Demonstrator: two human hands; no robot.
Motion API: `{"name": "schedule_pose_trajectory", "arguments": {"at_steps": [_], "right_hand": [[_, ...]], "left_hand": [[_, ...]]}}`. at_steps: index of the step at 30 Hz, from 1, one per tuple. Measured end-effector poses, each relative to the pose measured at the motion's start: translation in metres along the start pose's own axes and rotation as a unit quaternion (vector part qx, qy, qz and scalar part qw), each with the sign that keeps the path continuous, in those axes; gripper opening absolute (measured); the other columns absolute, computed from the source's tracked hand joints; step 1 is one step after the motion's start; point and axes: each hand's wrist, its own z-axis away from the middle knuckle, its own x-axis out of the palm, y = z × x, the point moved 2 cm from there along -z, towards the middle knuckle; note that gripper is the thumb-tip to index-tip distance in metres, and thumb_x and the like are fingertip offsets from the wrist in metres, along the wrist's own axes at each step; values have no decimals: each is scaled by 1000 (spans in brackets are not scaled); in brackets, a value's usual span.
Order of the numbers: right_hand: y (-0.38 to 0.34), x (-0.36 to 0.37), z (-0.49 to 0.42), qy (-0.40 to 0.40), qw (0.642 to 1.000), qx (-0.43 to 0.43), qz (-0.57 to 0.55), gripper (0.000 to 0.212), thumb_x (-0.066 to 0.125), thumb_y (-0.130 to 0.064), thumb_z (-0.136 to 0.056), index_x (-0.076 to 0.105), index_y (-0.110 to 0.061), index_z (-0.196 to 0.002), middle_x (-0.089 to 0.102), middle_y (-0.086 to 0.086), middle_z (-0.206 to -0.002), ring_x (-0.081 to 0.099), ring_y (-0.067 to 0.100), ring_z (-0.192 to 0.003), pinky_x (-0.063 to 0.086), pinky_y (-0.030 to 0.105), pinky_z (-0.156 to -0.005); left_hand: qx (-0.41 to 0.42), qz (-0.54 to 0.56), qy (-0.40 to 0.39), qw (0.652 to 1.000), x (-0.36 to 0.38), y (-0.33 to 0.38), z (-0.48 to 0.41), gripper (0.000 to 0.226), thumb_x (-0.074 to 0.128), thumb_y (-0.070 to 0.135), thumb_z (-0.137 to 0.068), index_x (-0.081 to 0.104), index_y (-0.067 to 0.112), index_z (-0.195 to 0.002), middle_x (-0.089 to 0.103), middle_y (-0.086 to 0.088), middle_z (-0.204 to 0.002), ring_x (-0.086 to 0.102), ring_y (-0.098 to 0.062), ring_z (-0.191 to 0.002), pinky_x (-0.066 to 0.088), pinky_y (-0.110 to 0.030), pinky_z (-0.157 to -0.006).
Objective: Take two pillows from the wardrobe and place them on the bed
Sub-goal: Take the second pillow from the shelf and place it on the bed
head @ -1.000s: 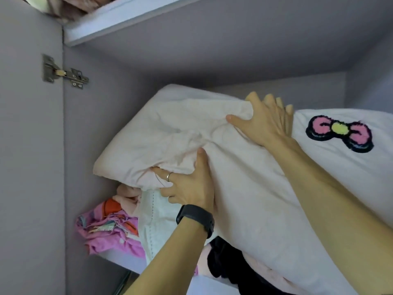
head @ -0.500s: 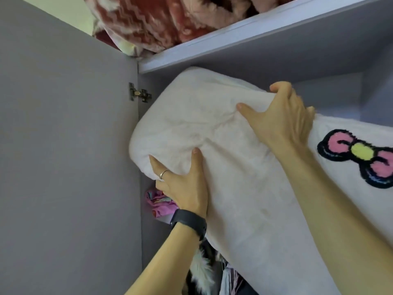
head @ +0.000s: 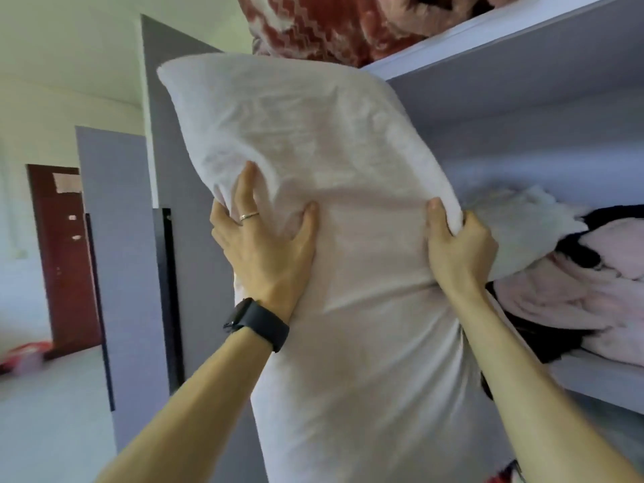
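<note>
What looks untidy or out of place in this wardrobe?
The red patterned blanket bulges over the front edge of the top shelf, and pink and black fabrics lie crumpled on the lower shelf. Nothing looks damaged or spilled.

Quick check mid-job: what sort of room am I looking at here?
Most likely a home bedroom, at an open wardrobe: grey shelves stacked with blankets, a white pillow held in the left hand and right hand, and a brown door to the left.
</note>
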Motion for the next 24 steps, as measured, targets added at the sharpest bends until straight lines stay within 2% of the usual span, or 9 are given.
{"name": "schedule_pose_trajectory", "arguments": {"at_steps": [2, 5, 7, 10, 13, 15, 19, 22, 24], "right_hand": [[-8, 15, 37, -12, 995, 38, -88, 48, 57, -56, -95, 51, -16, -69, 53, -8, -60, 51, 10, -55, 37, 29, -55], [-25, 46, 81, -45, 973, 122, -191, 50, 62, -69, -83, 54, -20, -78, 60, -8, -72, 56, 0, -63, 45, 22, -62], [-39, 73, 106, -124, 938, 207, -248, 64, 68, -78, -68, 55, -26, -103, 65, -6, -106, 62, 6, -91, 50, 30, -82], [-73, 109, 149, -293, 897, 199, -263, 118, 65, -88, -59, 31, -27, -154, 48, -7, -148, 48, 9, -128, 37, 28, -100], [-107, 133, 200, -400, 875, 147, -228, 108, 56, -103, -45, 47, -40, -133, 61, -23, -114, 61, 14, -105, 45, 36, -87], [-127, 140, 237, -413, 886, 105, -183, 91, 51, -105, -46, 45, -44, -113, 53, -30, -92, 56, 10, -88, 44, 37, -78], [-164, 155, 320, -366, 909, 8, -197, 95, 44, -101, -60, 57, -25, -117, 56, -14, -111, 44, 22, -120, 38, 51, -103], [-185, 168, 374, -493, 789, 100, -354, 120, 54, -100, -51, 18, -51, -154, 40, -10, -139, 47, 16, -122, 43, 46, -102], [-195, 178, 403, -544, 753, 67, -364, 123, 57, -100, -49, -7, -66, -148, 30, -10, -145, 50, 19, -120, 46, 48, -99]], "left_hand": [[33, -42, 15, 998, -38, -7, -4, 82, 74, 55, -75, 32, 49, -145, 26, -10, -150, 26, -28, -145, 31, -31, -115], [102, -106, 57, 987, -100, -15, -6, 84, 77, 54, -74, 37, 43, -146, 31, -12, -145, 34, -31, -140, 26, -2, -103], [143, -150, 84, 975, -145, -21, -11, 82, 75, 59, -76, 39, 37, -147, 33, -15, -143, 38, -33, -138, 28, -5, -106], [169, -221, 113, 954, -212, -30, -13, 80, 70, 63, -77, 41, 31, -145, 35, -18, -142, 34, -34, -140, 27, -15, -113], [161, -288, 131, 935, -281, -39, -3, 82, 75, 52, -75, 40, 28, -145, 36, -21, -141, 33, -36, -139, 24, -12, -112], [154, -333, 147, 919, -323, -42, 6, 85, 75, 49, -73, 38, 26, -146, 36, -22, -139, 34, -36, -138, 24, -10, -111], [132, -410, 186, 883, -385, -46, 36, 85, 73, 49, -73, 34, 39, -148, 37, -16, -138, 25, 2, -139, 21, -7, -111], [74, -450, 212, 864, -419, -52, 58, 89, 71, 59, -72, 27, 50, -149, 33, -15, -145, 22, 0, -143, 23, -16, -115], [27, -490, 215, 845, -439, -56, 67, 95, 70, 69, -69, 24, 52, -150, 31, -11, -147, 25, -18, -146, 29, -34, -117]]}}
